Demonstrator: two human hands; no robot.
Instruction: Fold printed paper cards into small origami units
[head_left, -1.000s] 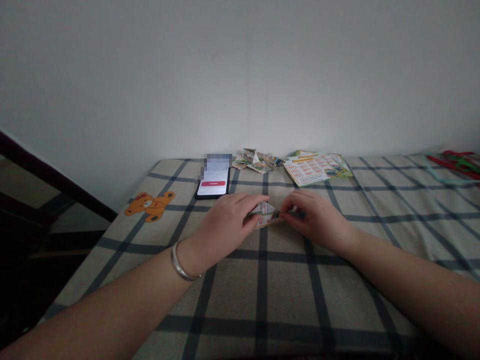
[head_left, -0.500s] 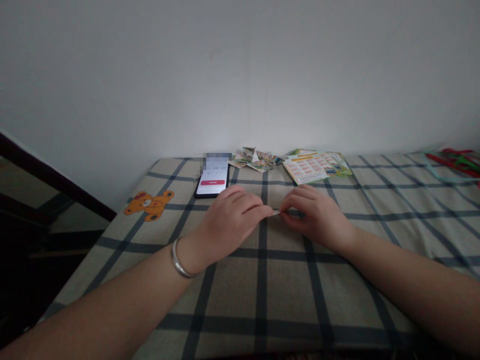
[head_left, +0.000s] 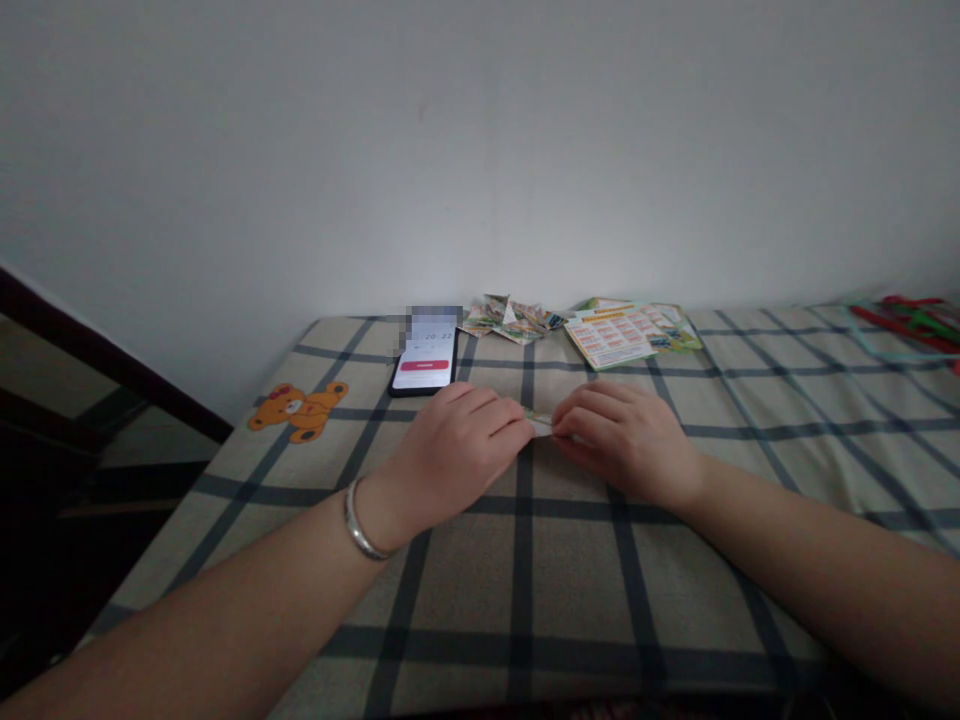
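Between my two hands, low over the checked cloth, is a small piece of folded paper (head_left: 543, 428), pale with a greenish printed edge. My left hand (head_left: 469, 435), with a silver bangle at its wrist, pinches the paper's left end. At the other end, the fingers of my right hand (head_left: 626, 430) are closed on it. Most of the paper is covered by my fingers. Just beyond my left hand lies a phone (head_left: 425, 365) with a lit screen and a red button.
Folded printed papers (head_left: 514, 320) lie heaped by the wall. To their right are flat printed sheets (head_left: 615, 335). A bear picture (head_left: 298, 410) is at the left of the tablecloth (head_left: 570, 590). Red and green items (head_left: 919, 320) sit at the far right.
My hands have shifted slightly and a bit more of the paper shows between them, including its printed edge. The right fingers have closed further together.
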